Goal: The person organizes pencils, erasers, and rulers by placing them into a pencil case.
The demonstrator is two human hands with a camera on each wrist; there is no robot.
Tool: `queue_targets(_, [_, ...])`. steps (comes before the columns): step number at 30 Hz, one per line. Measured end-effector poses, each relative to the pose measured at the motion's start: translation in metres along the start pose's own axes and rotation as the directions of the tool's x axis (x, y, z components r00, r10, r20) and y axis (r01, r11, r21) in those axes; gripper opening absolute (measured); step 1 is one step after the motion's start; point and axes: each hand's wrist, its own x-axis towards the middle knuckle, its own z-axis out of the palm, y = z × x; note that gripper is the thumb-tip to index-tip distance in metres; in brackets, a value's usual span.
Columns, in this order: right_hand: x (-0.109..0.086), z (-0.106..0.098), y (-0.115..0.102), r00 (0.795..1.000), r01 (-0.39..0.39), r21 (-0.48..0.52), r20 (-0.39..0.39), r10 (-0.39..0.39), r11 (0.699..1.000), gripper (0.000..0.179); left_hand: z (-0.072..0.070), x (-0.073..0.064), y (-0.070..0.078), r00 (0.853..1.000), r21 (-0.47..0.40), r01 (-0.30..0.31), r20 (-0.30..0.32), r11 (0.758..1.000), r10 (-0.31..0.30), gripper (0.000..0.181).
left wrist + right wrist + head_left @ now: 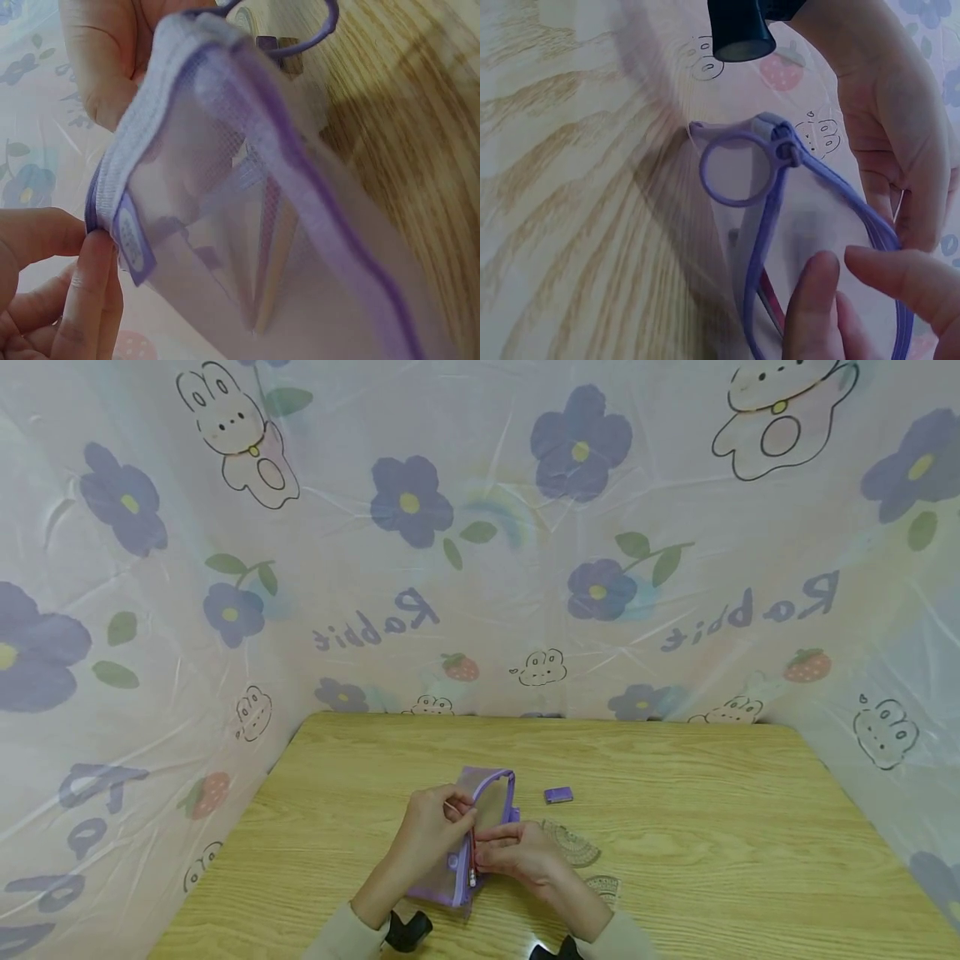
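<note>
The left hand [438, 818], as I see it on my feed, pinches the zipped rim of the pouch [491, 802], which sits on the counter [712, 810]. I have the right hand [525, 856] at the pouch's mouth, thumb and fingers slightly parted, close by a red pencil [472, 872]. Farther out I see a protractor [573, 845] and a purple block [558, 795].

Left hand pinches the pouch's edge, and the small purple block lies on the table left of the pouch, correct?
Not quite: the head view shows the small purple block on the table to the right of the pouch. The left hand does pinch the pouch's edge.
</note>
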Motion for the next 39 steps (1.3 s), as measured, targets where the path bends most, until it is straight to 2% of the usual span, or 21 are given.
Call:
queue_targets(8, [-0.001,-0.002,-0.001,1.000,0.015,-0.016,0.000,-0.015,1.000,0.036,0.000,0.000,0.000,1.000,0.019,0.004,0.004,1.000,-0.004,0.005])
queue_targets(15, [-0.004,-0.005,-0.010,0.999,0.045,-0.071,-0.021,-0.046,0.996,0.037,0.000,0.000,0.000,1.000,0.020,0.000,0.001,1.000,0.000,0.007])
queue_targets(25, [-0.011,-0.010,-0.017,0.998,0.028,-0.127,-0.053,-0.035,0.992,0.035,0.000,0.001,-0.001,1.000,0.028,-0.012,0.001,1.000,0.012,0.004])
queue_targets(31, [-0.014,-0.015,-0.016,0.997,0.038,-0.217,-0.059,-0.052,0.975,0.037,0.000,0.000,0.001,1.000,0.024,0.007,0.000,1.000,-0.007,0.004])
queue_targets(39, [-0.018,-0.014,-0.014,0.991,0.043,-0.284,-0.110,-0.077,0.958,0.030,-0.001,0.000,0.000,1.000,0.017,0.014,0.003,1.000,-0.015,0.004])
